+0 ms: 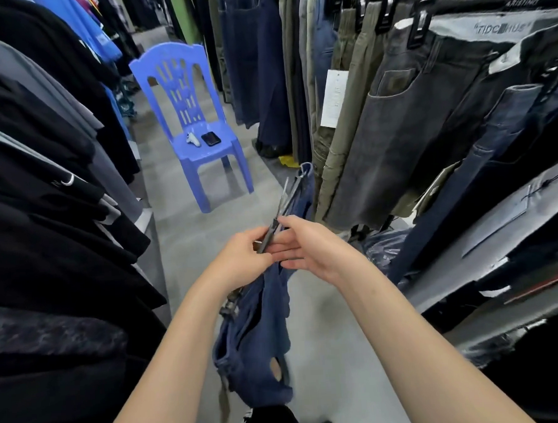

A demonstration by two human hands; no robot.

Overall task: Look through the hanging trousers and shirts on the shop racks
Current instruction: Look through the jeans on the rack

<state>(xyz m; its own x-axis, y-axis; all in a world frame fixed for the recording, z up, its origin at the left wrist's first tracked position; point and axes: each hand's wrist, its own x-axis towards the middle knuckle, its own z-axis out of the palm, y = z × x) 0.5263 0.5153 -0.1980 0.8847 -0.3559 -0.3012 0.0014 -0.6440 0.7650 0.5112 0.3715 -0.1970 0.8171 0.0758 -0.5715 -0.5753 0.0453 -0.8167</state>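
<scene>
From the head view we see both forearms reaching forward into the aisle between two clothing racks, meeting over a pair of blue jeans (260, 333) clipped to a metal hanger (281, 211). Our left hand (241, 257) pinches the hanger's dark lower end between thumb and fingertips, fingers curled around it. Our right hand (308, 245) sits just beside and touching, its thumb pressed on the hanger from above and its fingers fairly straight under the denim, supporting it. The jeans hang below and between the two hands, draping down toward us, with the hanger's metal arm rising away past the fingers. To our right, hanging trousers (405, 126) in grey, olive and navy fill the rack, one with a white tag (333, 97). To our left, dark shirts (46, 189) hang in a dense row. Farther down the aisle stands a blue plastic chair (187, 119) on the grey floor (324, 337), with a black phone (211, 138) and a small white object (193, 139) lying on its seat, well apart from our hands.
</scene>
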